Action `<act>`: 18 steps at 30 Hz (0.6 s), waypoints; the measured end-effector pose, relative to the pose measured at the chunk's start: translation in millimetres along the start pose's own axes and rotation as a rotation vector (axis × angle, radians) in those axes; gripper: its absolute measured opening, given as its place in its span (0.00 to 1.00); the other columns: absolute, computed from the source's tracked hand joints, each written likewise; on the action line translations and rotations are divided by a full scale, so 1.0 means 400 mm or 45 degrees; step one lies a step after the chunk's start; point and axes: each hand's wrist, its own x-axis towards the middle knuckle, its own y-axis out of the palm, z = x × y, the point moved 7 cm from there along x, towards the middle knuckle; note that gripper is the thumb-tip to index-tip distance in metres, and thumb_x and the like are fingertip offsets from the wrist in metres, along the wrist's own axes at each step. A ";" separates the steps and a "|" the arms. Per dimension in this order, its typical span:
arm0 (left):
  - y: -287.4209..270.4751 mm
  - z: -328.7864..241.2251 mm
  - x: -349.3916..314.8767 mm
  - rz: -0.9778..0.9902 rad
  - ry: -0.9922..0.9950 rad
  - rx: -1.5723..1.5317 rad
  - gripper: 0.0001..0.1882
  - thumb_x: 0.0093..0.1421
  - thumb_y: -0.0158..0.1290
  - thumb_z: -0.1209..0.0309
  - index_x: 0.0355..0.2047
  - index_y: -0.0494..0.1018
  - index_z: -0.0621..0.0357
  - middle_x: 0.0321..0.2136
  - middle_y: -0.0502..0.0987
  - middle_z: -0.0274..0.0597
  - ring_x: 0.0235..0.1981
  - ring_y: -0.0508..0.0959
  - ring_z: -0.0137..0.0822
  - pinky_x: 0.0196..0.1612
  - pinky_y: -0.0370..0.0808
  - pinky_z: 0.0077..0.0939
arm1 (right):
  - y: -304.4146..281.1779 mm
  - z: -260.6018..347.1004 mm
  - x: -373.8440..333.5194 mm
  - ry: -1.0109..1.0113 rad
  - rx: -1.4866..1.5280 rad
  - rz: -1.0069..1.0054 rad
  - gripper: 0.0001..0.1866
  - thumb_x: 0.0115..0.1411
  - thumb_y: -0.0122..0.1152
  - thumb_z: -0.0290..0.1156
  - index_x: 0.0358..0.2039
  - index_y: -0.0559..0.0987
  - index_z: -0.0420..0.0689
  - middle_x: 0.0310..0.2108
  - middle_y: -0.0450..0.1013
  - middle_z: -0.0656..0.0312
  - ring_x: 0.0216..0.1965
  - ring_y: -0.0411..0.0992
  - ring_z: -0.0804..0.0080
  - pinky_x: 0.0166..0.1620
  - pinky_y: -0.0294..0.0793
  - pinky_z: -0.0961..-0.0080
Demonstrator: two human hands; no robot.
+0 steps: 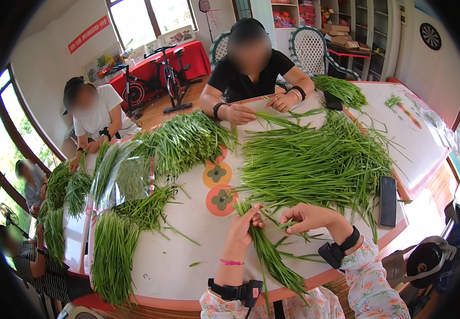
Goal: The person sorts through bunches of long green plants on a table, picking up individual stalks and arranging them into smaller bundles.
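My left hand (244, 226) is closed round a bunch of long green garlic chives (272, 255), whose leaves hang down toward the table's near edge. Just to its right, my right hand (305, 217) pinches a thin green chive blade (286, 225) between thumb and fingers. Beyond both hands lies a wide heap of loose chives (315, 159), its blades running mostly left to right. A few stray blades lie under and beside my right hand on the white table (187, 255).
Bundled chives (115, 255) lie at the left, beside a clear plastic bag (129, 178). A black phone (387, 202) rests near the right edge. Across the table a person in black (251, 74) handles chives; another in white (97, 111) works at far left. More chives (341, 91) lie far right.
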 end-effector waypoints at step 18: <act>0.005 0.000 -0.003 -0.010 0.089 0.190 0.08 0.54 0.57 0.71 0.28 0.67 0.56 0.16 0.61 0.27 0.16 0.62 0.23 0.22 0.65 0.21 | 0.057 -0.004 0.002 0.063 -0.232 0.330 0.09 0.57 0.56 0.34 0.32 0.72 0.42 0.18 0.65 0.74 0.19 0.58 0.88 0.21 0.57 0.86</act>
